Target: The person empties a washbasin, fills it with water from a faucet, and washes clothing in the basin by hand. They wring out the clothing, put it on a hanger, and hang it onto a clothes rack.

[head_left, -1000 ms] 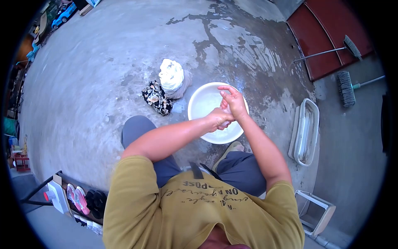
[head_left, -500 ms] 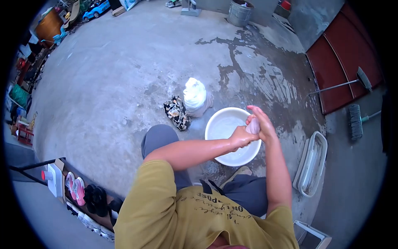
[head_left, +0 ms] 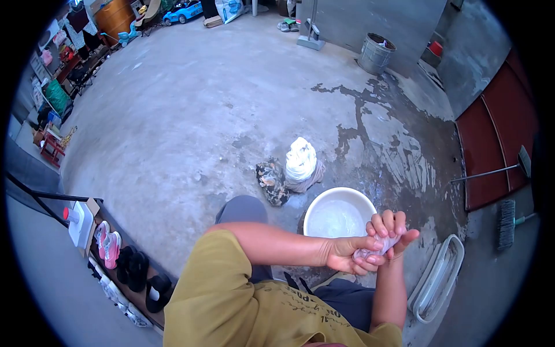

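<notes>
A pale pink wet cloth (head_left: 377,246) is squeezed between both hands at the near right edge of a white basin (head_left: 312,209). My left hand (head_left: 350,254) is wrapped round its lower left part. My right hand (head_left: 396,229) grips the other end, fingers curled over it and thumb sticking out. Shallow, cloudy water (head_left: 338,218) lies in the basin. Beyond the basin a twisted white cloth (head_left: 301,161) rests on a greyish one (head_left: 307,183), with a black patterned cloth (head_left: 272,183) beside them on the floor.
A long pale tub (head_left: 437,279) stands at the right, near a brush broom (head_left: 506,225) and a red panel (head_left: 491,150). A metal bucket (head_left: 377,55) is far back. Shoes (head_left: 110,246) sit on a rack at the lower left. Wet patches mark the floor (head_left: 191,121).
The view has tilted up and shifted, so floor items appear lower and further right. Both hands have moved toward the basin's near right edge, and the right fingers have curled over the cloth.
</notes>
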{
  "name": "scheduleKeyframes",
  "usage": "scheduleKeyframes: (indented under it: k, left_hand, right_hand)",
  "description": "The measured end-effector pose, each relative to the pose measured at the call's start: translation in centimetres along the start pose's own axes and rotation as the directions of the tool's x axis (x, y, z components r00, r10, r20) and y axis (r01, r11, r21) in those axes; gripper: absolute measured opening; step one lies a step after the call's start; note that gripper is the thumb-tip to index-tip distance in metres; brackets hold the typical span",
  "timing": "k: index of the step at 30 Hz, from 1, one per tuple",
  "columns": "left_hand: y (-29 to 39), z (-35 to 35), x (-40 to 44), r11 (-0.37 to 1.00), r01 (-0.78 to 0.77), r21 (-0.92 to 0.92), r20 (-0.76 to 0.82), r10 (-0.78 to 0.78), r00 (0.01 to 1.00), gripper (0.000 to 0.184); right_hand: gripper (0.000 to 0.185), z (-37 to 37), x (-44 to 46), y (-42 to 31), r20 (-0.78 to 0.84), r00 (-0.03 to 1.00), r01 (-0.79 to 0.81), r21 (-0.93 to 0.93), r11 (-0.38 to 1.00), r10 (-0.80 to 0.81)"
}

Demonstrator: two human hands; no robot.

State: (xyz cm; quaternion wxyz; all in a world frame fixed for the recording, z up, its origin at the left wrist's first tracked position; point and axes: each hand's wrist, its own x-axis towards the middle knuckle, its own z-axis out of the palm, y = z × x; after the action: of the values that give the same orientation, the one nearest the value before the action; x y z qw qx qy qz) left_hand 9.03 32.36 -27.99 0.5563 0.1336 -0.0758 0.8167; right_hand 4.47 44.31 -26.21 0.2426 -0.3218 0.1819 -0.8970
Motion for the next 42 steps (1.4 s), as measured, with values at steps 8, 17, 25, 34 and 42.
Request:
scheduleKeyframes:
  k: [8,17,25,34,42]
  left_hand:
    - [1.8,-5.7,-2.1,0.915,0.294,0.277,-0.555,-0.097,0.826,0.021]
    - [0.1,-11.9,-2.9,0.68,0.503,0.533,-0.822,0.275,0.498,0.019]
    - [1.3,-17.3,-1.1,0.491,0.506,0.709,-0.691,0.626,0.36,0.029]
    - [2.2,-18.3,1.2,0.346,0.66,0.666,-0.575,0.803,0.159,0.047]
    - [1.7,-19.5,2.6,0.3,0.614,0.731,-0.45,0.887,0.102,0.036]
  right_hand:
    - [0.029,-2.3,-2.5,1.7,-0.717,0.68,-0.482,-0.279,0.831,0.154]
    - [0.022,-7.1,-5.3,6.0,-0.759,0.647,-0.707,-0.563,0.429,0.071]
    - [0.02,-13.4,-5.6,6.7,-0.777,0.62,-0.71,-0.616,0.341,-0.112]
    - [0.018,-16.5,-4.9,6.5,-0.781,0.541,-0.743,-0.617,0.257,-0.313]
    - [0.017,-16.9,-5.0,6.2,-0.733,0.441,-0.737,-0.625,0.257,-0.517]
